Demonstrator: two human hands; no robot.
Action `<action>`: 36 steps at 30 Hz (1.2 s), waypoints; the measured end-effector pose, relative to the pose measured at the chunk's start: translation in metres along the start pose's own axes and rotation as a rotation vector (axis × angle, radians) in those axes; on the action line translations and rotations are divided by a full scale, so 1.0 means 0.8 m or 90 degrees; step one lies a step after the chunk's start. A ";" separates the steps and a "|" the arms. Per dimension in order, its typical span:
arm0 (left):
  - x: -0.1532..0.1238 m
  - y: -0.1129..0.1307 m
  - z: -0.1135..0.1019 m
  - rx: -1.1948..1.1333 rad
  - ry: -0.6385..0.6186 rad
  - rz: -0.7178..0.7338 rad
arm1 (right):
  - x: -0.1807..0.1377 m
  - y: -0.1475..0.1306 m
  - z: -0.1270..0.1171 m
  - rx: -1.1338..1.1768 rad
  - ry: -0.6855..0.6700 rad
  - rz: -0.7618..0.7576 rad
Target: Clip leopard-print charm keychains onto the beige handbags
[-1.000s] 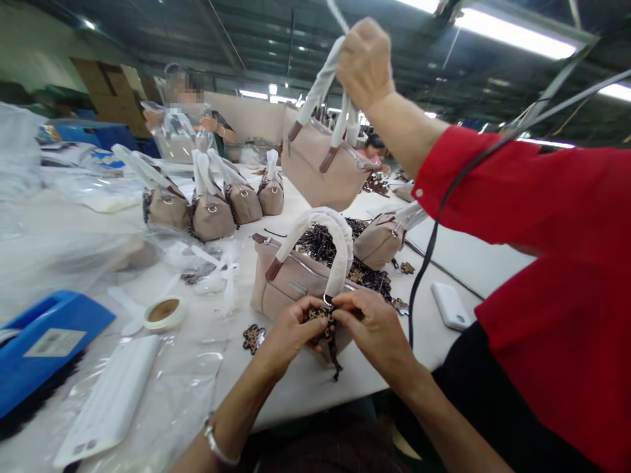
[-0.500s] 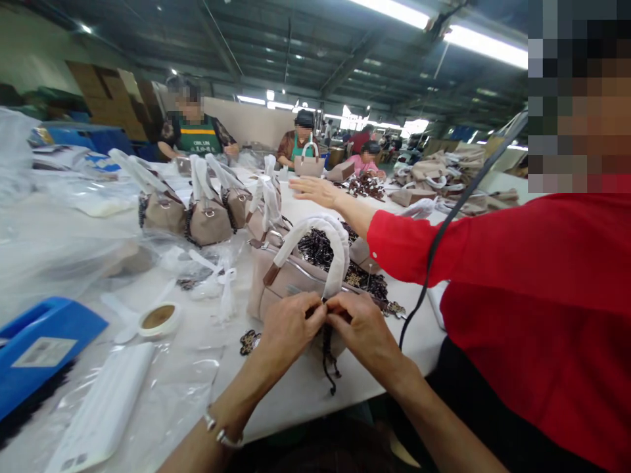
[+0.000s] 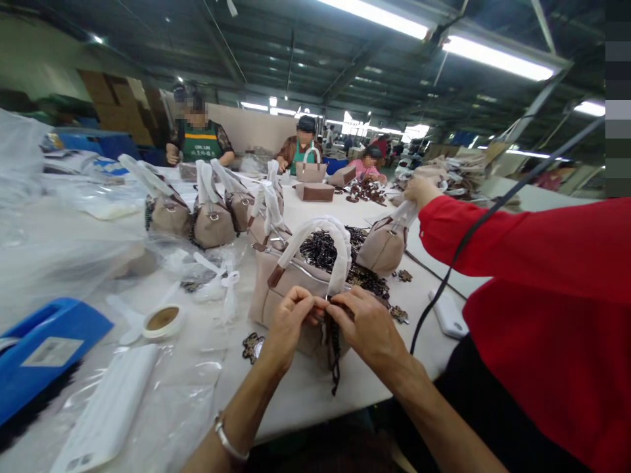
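Note:
A beige handbag (image 3: 269,279) with brown trim stands on the table in front of me. White wrapping covers its raised handle (image 3: 341,253). My left hand (image 3: 290,322) and my right hand (image 3: 365,322) meet at the near end of the bag, below the handle base. Both pinch at a dark braided cord (image 3: 336,358), which hangs down with loose ends. The fingertips hide the exact point where the cord meets the bag. A flower-shaped charm (image 3: 252,347) lies on the table left of my left wrist.
Behind the bag lies a heap of dark cords (image 3: 320,249). Several wrapped handbags (image 3: 214,226) stand at the left. Nearer are a tape roll (image 3: 162,320), a blue-handled brush (image 3: 54,348) and plastic bags. A co-worker's red sleeve (image 3: 493,236) reaches in from the right; a black cable (image 3: 438,289) hangs before it.
The co-worker's arm has swung right and now grips a handbag's handle. A bag lying on its side has come into view farther back. My fingers have shifted slightly at the cord.

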State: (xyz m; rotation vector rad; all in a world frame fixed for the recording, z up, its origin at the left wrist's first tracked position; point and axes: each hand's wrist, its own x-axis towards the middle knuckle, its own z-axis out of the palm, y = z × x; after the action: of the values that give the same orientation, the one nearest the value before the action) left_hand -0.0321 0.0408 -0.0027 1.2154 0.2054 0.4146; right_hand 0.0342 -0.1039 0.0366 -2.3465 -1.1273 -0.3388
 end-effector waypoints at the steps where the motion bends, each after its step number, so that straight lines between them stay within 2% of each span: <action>1: 0.001 0.001 0.000 -0.047 0.001 -0.010 | 0.001 -0.001 -0.001 -0.009 -0.017 0.006; 3: 0.003 0.002 -0.001 -0.096 0.006 -0.017 | 0.004 -0.003 -0.003 -0.016 -0.057 0.004; 5: 0.005 0.002 -0.003 -0.056 0.015 -0.011 | 0.007 -0.004 -0.005 -0.033 -0.089 -0.003; 9: 0.005 0.005 -0.009 0.204 0.019 0.020 | 0.010 -0.009 -0.002 -0.099 -0.090 0.014; 12: 0.003 0.009 -0.011 0.376 -0.029 0.064 | 0.006 -0.013 0.006 -0.132 -0.050 0.030; 15: 0.003 0.014 -0.011 0.483 -0.068 0.119 | 0.001 -0.015 0.014 -0.163 -0.007 0.041; 22: 0.003 0.020 -0.003 0.570 -0.021 0.213 | 0.000 -0.019 0.013 -0.237 0.000 -0.016; 26: 0.001 0.019 0.000 0.552 0.009 0.193 | 0.000 -0.015 0.016 -0.271 0.027 -0.070; 29: -0.001 0.012 0.000 0.613 0.020 0.177 | -0.003 -0.004 0.022 -0.232 0.055 -0.108; 33: -0.005 0.003 0.002 0.706 0.025 0.164 | -0.003 0.013 0.029 -0.102 0.094 -0.154; 36: -0.005 0.005 0.006 0.733 0.065 0.170 | -0.001 0.017 0.030 0.012 0.128 -0.114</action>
State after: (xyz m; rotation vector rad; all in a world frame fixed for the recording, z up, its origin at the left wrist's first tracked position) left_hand -0.0348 0.0358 0.0022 2.3700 0.3965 0.6175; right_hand 0.0443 -0.0985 0.0112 -2.1440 -1.2371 -0.6107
